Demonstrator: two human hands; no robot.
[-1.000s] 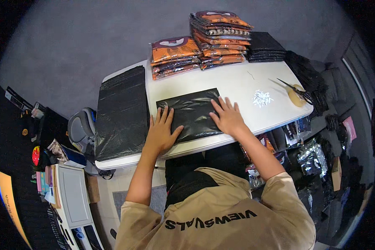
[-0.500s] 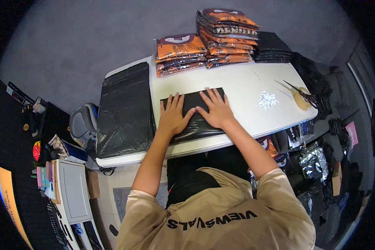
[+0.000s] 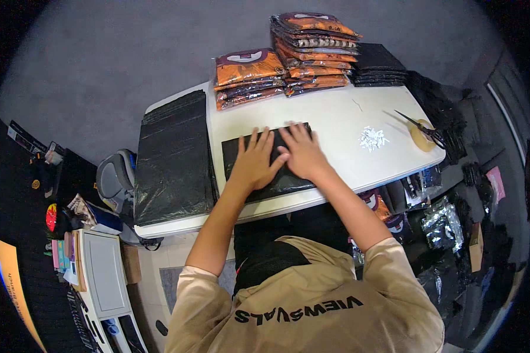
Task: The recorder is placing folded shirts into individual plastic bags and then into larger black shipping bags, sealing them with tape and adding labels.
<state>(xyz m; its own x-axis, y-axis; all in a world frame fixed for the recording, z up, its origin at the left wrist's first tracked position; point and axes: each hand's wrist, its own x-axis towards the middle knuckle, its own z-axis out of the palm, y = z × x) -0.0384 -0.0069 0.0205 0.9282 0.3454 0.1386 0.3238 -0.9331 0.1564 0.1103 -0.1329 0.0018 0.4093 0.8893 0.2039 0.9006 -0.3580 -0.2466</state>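
Note:
A black plastic mailer bag lies flat on the white table, near its front edge. Both palms rest on it with the fingers stretched out. My left hand is on the middle of the bag, its thumb touching or overlapping the other hand. My right hand lies on the upper right part of the bag, fingers pointing to the far edge. Whatever is inside the bag is hidden. To the left, next to it, lies a stack of flat black plastic bags.
At the back stand a shorter pile and a taller pile of orange clothes in clear bags, beside stacked black packages. On the right are small white slips, scissors and a tape roll. A chair is at left.
My left hand has slid right across the bag, closer to my right hand, baring the bag's left end. My right hand has hardly moved. The whole view has shifted slightly.

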